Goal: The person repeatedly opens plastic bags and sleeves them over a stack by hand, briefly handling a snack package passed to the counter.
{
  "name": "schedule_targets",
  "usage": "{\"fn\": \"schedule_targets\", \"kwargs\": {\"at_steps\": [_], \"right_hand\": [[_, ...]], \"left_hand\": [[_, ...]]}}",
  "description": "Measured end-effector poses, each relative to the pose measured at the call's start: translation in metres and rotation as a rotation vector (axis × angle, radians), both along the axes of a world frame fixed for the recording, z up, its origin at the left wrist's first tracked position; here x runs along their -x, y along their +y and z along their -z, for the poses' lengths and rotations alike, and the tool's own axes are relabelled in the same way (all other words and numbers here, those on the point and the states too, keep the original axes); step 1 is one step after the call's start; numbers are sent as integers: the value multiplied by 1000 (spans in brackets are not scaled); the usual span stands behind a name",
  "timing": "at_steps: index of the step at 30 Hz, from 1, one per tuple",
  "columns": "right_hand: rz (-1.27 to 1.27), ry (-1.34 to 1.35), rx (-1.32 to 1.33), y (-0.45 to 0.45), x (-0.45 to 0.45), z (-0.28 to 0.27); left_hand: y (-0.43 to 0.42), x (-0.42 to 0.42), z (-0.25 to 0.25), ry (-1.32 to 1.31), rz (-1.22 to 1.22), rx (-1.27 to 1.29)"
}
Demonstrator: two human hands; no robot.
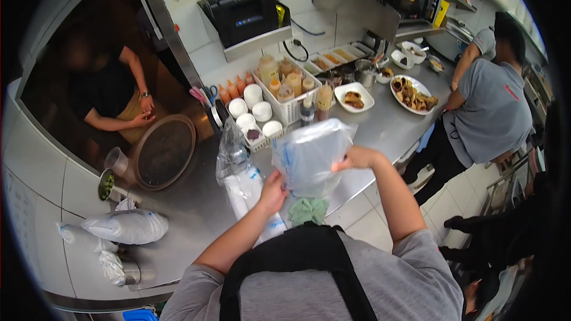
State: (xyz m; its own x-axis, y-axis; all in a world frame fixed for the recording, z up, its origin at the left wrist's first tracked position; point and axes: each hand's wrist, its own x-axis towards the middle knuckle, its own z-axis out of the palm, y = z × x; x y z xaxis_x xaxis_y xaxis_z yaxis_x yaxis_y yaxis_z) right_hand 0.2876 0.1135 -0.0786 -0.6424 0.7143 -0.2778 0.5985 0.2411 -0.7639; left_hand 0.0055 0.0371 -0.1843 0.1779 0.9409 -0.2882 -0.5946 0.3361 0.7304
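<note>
Both my hands hold up a see-through plastic bag (pixel 312 148) with blue print over the counter edge. What is inside it, if anything, is blurred. My left hand (pixel 273 193) is closed on its lower left edge. On the right side, the fingers of my right hand (pixel 357 158) grip the plastic near the upper edge. Just below the bag lies a crumpled green cloth (pixel 308 210). A stack of white plastic bags (pixel 245 193) with blue print rests left of my left hand, with a crumpled see-through bag (pixel 232 153) beyond it.
White baskets hold sauce bottles (pixel 285 83) and small white bowls (pixel 262 111). A square dish (pixel 355 109) and an oval plate of fried food (pixel 414 96) stand to the right. A round brown tray (pixel 165 151) lies left. A co-worker (pixel 488 95) stands right; another person (pixel 107 89) is beyond the opening.
</note>
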Motion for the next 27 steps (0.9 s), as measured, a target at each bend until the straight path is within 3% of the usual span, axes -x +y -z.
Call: {"fn": "schedule_targets", "kwargs": {"at_steps": [3,5,7,9,11,12,14,15,17,19,21,26,27], "right_hand": [[101,86,144,-14,2,9],[184,136,217,-14,-4,27],[276,193,288,-18,-14,46],[537,596,318,-21,-22,60],[556,701,449,-21,-26,77],[586,803,593,-26,-26,86],[546,828,607,-34,-9,87],[623,889,664,-40,-1,77],[656,942,702,-41,0,83],[623,1014,752,-46,-1,92],[591,1160,839,-47,-1,89],[644,1234,1003,-43,2,123],[626,1206,1020,-44,5,133]], "left_hand": [[-4,-3,17,69,-82,82],[2,5,52,261,32,110],[-3,4,44,334,57,112],[-7,1,28,403,70,106],[-17,-9,21,482,-125,108],[-23,-13,31,482,-133,111],[-31,-21,55,313,-299,-161],[-41,-24,54,350,-252,-133],[-44,-28,67,59,-200,-87],[-51,-27,42,-52,-186,-72],[-52,-18,15,-200,-91,113],[-30,4,49,-255,29,28],[-22,12,65,15,93,12]]}}
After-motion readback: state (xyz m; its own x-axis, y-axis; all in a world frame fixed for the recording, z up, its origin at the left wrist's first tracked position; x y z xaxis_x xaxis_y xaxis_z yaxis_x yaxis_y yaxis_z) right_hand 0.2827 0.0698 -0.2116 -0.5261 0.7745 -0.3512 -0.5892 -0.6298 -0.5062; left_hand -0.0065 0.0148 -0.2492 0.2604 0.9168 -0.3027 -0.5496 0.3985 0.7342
